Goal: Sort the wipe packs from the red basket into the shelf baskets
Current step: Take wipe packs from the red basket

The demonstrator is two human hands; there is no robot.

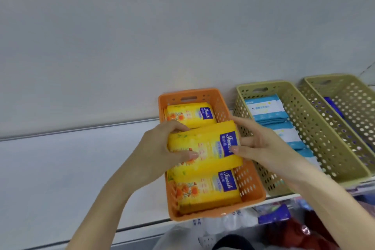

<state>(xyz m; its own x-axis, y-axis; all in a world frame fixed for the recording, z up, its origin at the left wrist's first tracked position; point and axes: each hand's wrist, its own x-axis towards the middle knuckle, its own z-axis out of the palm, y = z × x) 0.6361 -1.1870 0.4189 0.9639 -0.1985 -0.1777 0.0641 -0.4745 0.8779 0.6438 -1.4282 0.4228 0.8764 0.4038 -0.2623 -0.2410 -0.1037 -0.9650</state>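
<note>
Gripping yellow wipe pack (pixel 205 144) with left grip (pixel 160 148) at its 9 o'clock end, right grip (pixel 261 144) at 3 o'clock; holding it over orange basket (pixel 250 186), between like packs (pixel 190 115) at 12 and 6. Probably light, soft, slick-wrapped: best taken by short ends, unsqueezed.

White shelf (pixel 50 168) bears 3 baskets in a row: orange basket (pixel 250 180); middle olive basket (pixel 316 134); right olive basket (pixel 353 103).
</note>
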